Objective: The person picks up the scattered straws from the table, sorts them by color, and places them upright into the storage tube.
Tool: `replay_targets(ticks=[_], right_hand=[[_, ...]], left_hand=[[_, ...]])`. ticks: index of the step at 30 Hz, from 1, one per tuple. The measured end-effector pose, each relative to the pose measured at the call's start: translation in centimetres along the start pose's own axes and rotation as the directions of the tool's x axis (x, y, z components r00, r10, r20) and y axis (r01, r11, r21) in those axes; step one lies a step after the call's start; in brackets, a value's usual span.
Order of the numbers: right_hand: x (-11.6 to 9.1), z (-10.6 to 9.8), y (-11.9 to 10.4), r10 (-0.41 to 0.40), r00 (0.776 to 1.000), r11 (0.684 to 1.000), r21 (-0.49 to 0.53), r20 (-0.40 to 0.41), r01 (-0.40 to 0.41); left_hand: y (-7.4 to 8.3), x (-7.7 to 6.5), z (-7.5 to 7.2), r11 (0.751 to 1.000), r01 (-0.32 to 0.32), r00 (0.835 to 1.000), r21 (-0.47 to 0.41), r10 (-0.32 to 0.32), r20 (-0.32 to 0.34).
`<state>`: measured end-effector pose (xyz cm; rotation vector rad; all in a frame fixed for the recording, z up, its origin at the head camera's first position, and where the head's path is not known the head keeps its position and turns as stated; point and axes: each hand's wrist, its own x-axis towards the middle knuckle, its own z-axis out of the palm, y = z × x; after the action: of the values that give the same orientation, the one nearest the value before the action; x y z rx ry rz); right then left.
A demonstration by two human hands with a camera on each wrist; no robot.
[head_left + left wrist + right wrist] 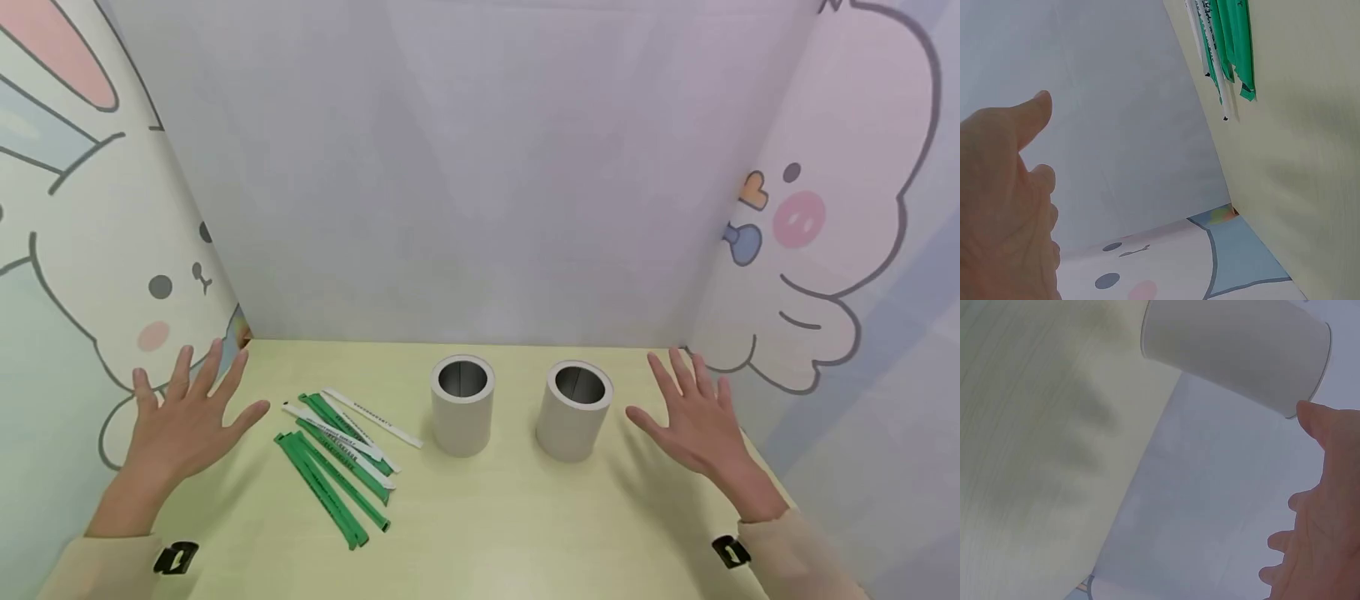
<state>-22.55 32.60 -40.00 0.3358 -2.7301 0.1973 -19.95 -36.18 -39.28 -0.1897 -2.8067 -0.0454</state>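
My left hand (pixel 186 425) is held over the left side of the table, fingers spread and straight, with nothing in it. Just right of it lies a loose pile of slim wrapped sticks, some green (pixel 317 490) and some white (pixel 372 417), with small dark print. Two off-white cylindrical cups with dark insides stand upright mid-table, a left cup (pixel 462 427) and a right cup (pixel 568 432). Spread fingers also show on my right hand (pixel 697 425), which hovers beside the right cup. In the right wrist view its thumb overlaps the rim of a cup (pixel 1235 350).
A pale yellow table (pixel 480 533) carries everything, with shadows of the hands on it. Behind it hangs a plain grey-white sheet (pixel 480 183). Side panels bear cartoon figures, a rabbit (pixel 112 275) at left and a pink-cheeked animal (pixel 840 167) at right.
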Motion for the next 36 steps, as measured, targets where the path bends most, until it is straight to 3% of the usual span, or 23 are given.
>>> replay_targets(ticks=[11,17,21,28,36], right_hand=[[1.4,-0.6,-2.2,-0.010,0.999,0.984,0.180,0.037,0.003],[2.0,-0.7,-3.2,0.004,0.998,0.944,0.329,0.057,-0.023],[2.4,-0.1,-3.6,-0.006,0.999,0.878,0.478,0.054,-0.021],[2.6,1.3,-4.3,0.008,1.000,0.695,0.718,0.008,-0.012],[2.4,2.7,-4.8,0.072,0.997,0.531,0.847,-0.015,-0.025]], left_hand=[[1.3,0.8,-0.3,0.998,-0.044,0.999,-0.050,0.042,-0.032],[2.3,1.3,-0.4,0.991,-0.065,0.997,-0.121,0.061,-0.037],[3.0,1.6,-0.4,0.984,-0.088,0.995,-0.154,0.081,-0.049],[4.3,2.0,-0.4,0.960,-0.112,0.994,-0.258,0.104,-0.043],[5.9,1.9,-0.3,0.924,-0.090,0.995,-0.373,0.096,-0.005]])
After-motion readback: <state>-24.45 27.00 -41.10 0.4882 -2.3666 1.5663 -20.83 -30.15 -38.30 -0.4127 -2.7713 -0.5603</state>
